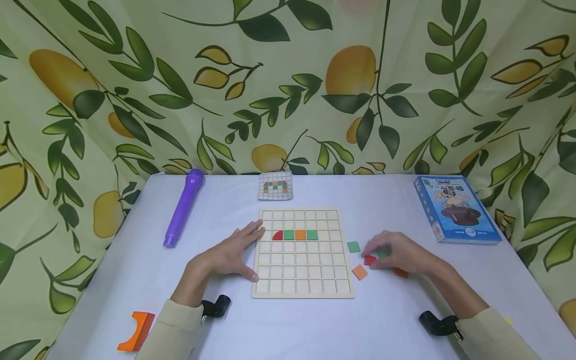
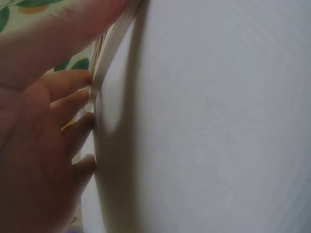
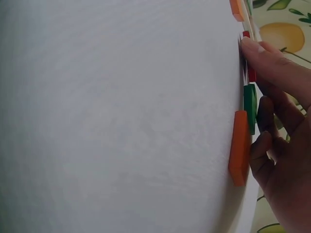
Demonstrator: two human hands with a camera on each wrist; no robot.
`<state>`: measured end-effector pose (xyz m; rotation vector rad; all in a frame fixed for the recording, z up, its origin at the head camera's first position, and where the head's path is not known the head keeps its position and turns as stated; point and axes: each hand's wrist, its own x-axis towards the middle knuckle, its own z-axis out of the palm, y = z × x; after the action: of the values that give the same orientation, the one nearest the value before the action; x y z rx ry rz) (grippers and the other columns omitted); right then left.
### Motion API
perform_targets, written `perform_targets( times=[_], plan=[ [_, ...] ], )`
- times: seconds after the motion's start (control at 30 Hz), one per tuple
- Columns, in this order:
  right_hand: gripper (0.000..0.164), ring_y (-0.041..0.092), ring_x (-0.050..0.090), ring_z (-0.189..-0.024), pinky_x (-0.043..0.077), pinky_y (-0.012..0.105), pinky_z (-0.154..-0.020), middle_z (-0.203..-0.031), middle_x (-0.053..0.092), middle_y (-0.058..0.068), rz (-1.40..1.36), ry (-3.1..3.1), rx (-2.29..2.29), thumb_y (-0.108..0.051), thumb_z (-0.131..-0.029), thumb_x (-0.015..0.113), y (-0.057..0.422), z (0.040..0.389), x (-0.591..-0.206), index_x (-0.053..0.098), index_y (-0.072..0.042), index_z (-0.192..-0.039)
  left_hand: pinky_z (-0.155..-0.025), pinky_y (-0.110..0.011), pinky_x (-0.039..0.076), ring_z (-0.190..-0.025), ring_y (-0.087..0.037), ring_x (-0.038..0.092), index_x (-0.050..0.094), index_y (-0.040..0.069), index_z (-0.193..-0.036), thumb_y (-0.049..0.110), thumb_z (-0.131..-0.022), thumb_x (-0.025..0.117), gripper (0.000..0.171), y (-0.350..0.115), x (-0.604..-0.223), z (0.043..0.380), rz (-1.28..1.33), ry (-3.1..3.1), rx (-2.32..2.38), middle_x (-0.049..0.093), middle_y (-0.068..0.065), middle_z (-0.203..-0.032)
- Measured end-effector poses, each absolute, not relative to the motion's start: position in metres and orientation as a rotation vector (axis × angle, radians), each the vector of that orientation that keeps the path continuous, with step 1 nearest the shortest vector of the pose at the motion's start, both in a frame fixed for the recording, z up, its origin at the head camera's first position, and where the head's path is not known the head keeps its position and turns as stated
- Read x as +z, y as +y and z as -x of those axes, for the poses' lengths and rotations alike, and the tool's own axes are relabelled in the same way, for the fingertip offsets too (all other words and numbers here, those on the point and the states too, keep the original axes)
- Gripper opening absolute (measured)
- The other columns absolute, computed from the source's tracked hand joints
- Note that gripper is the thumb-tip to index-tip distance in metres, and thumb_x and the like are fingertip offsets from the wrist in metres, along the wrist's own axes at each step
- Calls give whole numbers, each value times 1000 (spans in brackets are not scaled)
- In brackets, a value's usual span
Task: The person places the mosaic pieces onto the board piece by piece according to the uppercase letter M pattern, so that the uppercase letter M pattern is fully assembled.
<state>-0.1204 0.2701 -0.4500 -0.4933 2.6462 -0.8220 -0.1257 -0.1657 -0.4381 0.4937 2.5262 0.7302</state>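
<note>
A wooden grid board [image 1: 302,274] lies mid-table, with a row of tiles in its upper part: a red rounded tile [image 1: 278,235], a green one, an orange one [image 1: 300,235] and another green one. My left hand [image 1: 229,252] rests along the board's left edge, thumb and fingers spread. Right of the board, my right hand [image 1: 400,252] pinches a red tile [image 1: 370,260] between thumb and fingers, low at the tabletop. Close by lie a green tile [image 1: 354,247], an orange tile [image 1: 360,272], a second green tile [image 3: 250,109] and a second orange tile [image 3: 239,148], partly under the hand.
Behind the board lies a small pattern card [image 1: 275,186]. A purple marker-shaped stick [image 1: 184,207] is at the back left, a blue game box [image 1: 456,209] at the back right. An orange arched block [image 1: 137,331] sits front left. Patterned cloth [image 1: 288,100] hangs behind the table.
</note>
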Motion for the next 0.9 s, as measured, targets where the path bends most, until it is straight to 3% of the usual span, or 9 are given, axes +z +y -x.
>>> perform_targets(
  times=[0.27, 0.33, 0.47, 0.57, 0.8, 0.9],
  plan=[
    [23, 17, 63, -108, 49, 58, -104, -105, 75, -12, 511, 2639, -905, -26, -79, 87, 268, 124, -440, 78, -32, -99, -132, -58, 9, -163, -30, 4, 28, 16, -162, 37, -63, 97, 123, -166, -439, 126, -493, 2521, 734, 8, 2, -175],
    [22, 14, 64, -105, 51, 53, -101, -103, 75, -13, 528, 2646, -948, -24, -80, 87, 266, 126, -438, 78, -30, -99, -132, -58, 9, -164, -30, 4, 28, 16, -162, 37, -63, 97, 123, -166, -439, 126, -492, 2521, 737, 8, 2, -175],
    [21, 6, 65, -100, 56, 30, -89, -103, 74, -13, 586, 2653, -1017, -21, -81, 86, 261, 132, -435, 79, -27, -99, -132, -58, 9, -164, -29, 4, 28, 16, -162, 36, -63, 97, 123, -166, -438, 125, -489, 2518, 739, 8, 3, -175],
    [22, 2, 64, -100, 56, 20, -85, -105, 75, -11, 616, 2657, -1036, -19, -82, 85, 257, 136, -432, 79, -25, -102, -132, -58, 9, -163, -30, 4, 28, 15, -162, 36, -63, 97, 123, -166, -438, 125, -489, 2520, 738, 8, 2, -175],
    [25, 5, 68, -93, 60, 20, -77, -109, 79, -2, 594, 2611, -1067, -18, -86, 81, 249, 140, -428, 79, -16, -111, -133, -57, 9, -164, -28, 4, 27, 17, -163, 36, -63, 97, 123, -167, -439, 125, -490, 2522, 730, 8, 3, -175],
    [26, 5, 71, -96, 60, 18, -81, -113, 79, 2, 616, 2599, -1091, -19, -89, 79, 247, 142, -429, 78, -14, -115, -132, -59, 9, -164, -29, 4, 27, 16, -163, 36, -63, 97, 124, -168, -439, 125, -500, 2523, 726, 8, 2, -175]
  ],
)
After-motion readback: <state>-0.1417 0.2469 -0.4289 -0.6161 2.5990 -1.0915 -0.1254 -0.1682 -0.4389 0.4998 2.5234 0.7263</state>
